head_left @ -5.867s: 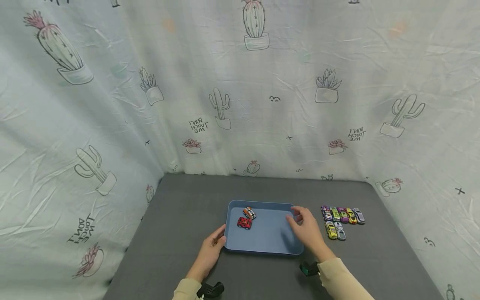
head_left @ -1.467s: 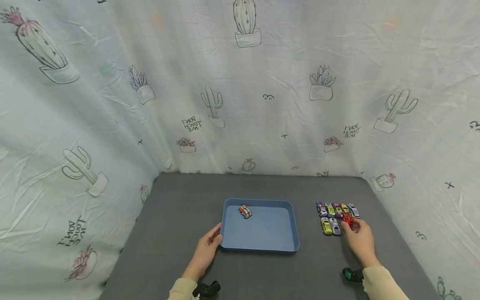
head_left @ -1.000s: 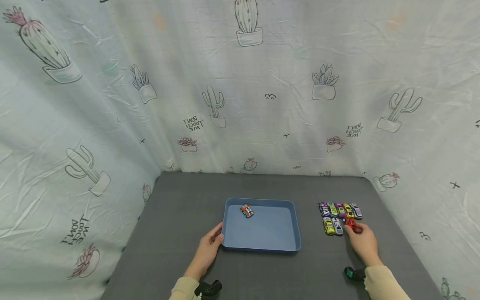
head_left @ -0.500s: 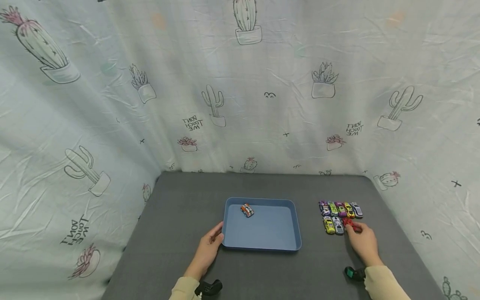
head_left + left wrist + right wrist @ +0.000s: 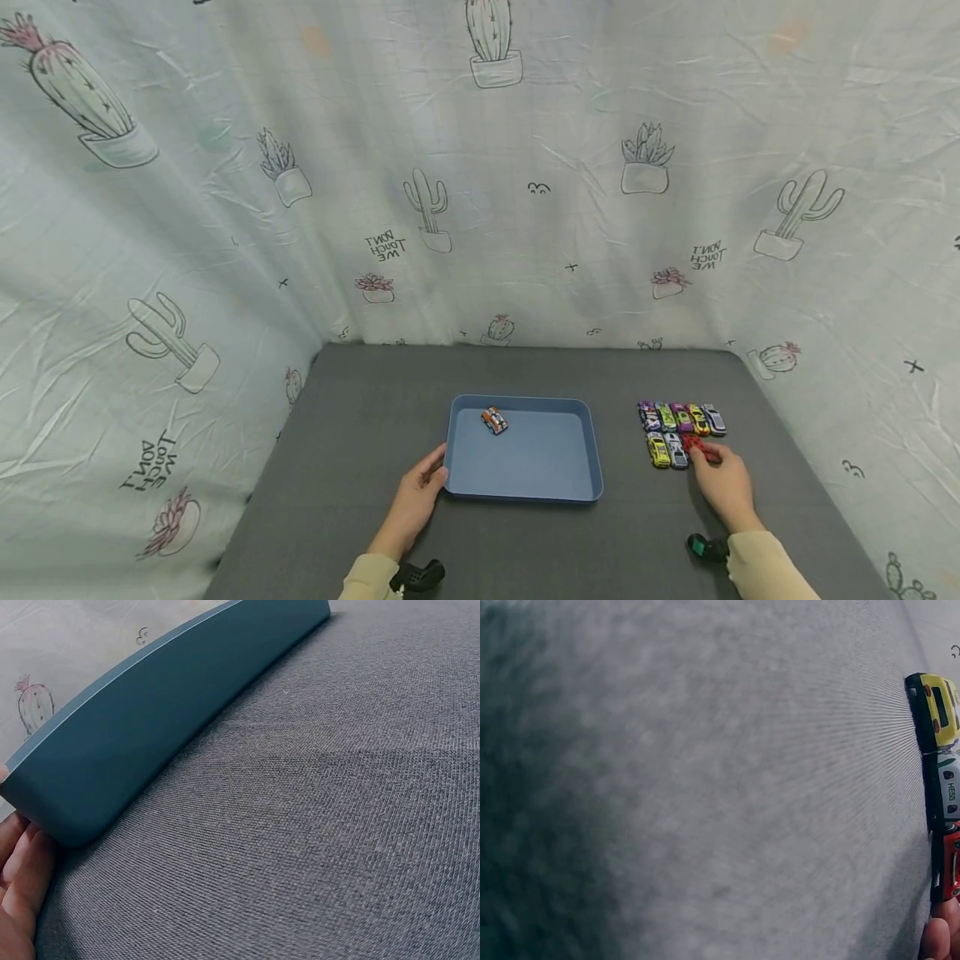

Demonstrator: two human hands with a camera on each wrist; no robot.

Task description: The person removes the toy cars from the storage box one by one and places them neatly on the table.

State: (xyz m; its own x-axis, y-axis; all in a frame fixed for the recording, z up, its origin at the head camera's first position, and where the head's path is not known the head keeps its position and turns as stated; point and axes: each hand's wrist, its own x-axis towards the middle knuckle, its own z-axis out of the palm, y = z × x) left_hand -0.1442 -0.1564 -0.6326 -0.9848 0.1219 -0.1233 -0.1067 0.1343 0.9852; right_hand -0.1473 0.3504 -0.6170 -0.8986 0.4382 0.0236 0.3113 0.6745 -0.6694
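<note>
At the right of the table, my right hand (image 5: 725, 485) pinches a red toy car (image 5: 693, 443), mostly covered by the fingers in the head view. This car sits in the front row beside a white toy car (image 5: 949, 784), with a yellow toy car (image 5: 937, 709) beyond. My left hand (image 5: 415, 497) holds the near left corner of a shallow blue tray (image 5: 522, 498); its fingers (image 5: 27, 868) lie against the outer wall. Inside the tray, near the back left, lies an orange and white toy car (image 5: 494, 421).
Behind the front row stands a back row of several toy cars, from a purple one (image 5: 649, 416) to a silver one (image 5: 713, 420). The grey table (image 5: 390, 383) ends at a cactus-print curtain (image 5: 525, 250) at the back and sides.
The red toy car has gone from the tray to the right, carried by my right hand, and come down into the front row beside the white car. My left hand stays at the tray.
</note>
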